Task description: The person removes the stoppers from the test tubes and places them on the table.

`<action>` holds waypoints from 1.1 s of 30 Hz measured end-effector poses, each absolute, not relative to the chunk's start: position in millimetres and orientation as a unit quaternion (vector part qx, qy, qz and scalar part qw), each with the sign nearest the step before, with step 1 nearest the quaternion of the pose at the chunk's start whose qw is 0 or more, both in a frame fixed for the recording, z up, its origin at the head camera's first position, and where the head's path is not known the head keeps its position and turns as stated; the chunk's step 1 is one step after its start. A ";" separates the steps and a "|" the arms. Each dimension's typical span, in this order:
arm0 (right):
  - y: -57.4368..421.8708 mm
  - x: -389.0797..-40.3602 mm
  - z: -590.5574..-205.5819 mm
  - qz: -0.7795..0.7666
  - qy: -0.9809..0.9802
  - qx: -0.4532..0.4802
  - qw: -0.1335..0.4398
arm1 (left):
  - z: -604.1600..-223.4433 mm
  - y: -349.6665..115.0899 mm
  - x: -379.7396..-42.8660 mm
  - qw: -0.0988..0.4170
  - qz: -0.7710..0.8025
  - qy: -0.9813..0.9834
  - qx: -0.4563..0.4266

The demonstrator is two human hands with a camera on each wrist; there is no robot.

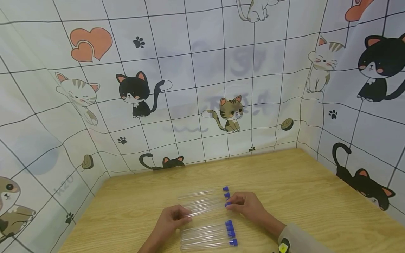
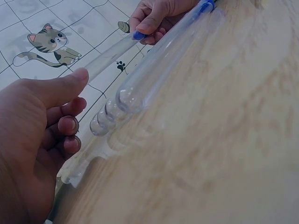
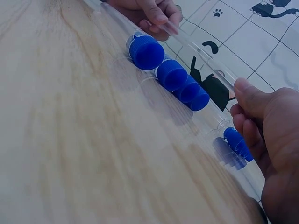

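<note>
A clear test tube (image 2: 110, 57) with a blue cap is held between both hands, lifted off the table. My left hand (image 1: 171, 219) pinches its bottom end between thumb and fingers. At the other end, the thumb and fingers of my right hand (image 1: 250, 208) pinch the blue cap (image 2: 138, 35). Nearer to me lies a row of several capped test tubes (image 1: 205, 236), side by side with their blue caps (image 3: 148, 55) pointing right. Beyond the held tube lie more clear tubes (image 1: 197, 194), also capped in blue at the right.
The wood-grain table (image 1: 133, 193) extends on both sides of the tubes. A white curtain-like sheet (image 1: 202, 80) with cat drawings and grid lines encloses the table at the back and on both sides.
</note>
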State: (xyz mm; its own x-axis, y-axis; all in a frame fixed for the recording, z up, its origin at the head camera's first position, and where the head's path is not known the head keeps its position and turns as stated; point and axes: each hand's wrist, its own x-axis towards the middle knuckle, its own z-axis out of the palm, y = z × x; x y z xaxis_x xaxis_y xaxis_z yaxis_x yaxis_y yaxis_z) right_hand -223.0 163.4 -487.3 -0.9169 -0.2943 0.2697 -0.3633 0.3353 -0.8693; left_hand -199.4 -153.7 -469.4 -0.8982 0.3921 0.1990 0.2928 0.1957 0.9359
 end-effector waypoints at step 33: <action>169.3 -223.7 -483.6 0.584 -0.766 0.261 -0.065 | -481.7 -159.0 -207.4 0.013 0.571 0.790 0.222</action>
State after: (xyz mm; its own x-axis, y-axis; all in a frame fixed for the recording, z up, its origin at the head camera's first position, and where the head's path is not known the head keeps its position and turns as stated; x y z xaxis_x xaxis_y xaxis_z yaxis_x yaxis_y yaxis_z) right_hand -223.7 169.3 -483.6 -0.8557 -0.4750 0.2051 -0.3235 0.1818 -0.9286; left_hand -207.4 -159.0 -481.7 -0.9010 0.3660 0.2331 0.3360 0.2483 0.9086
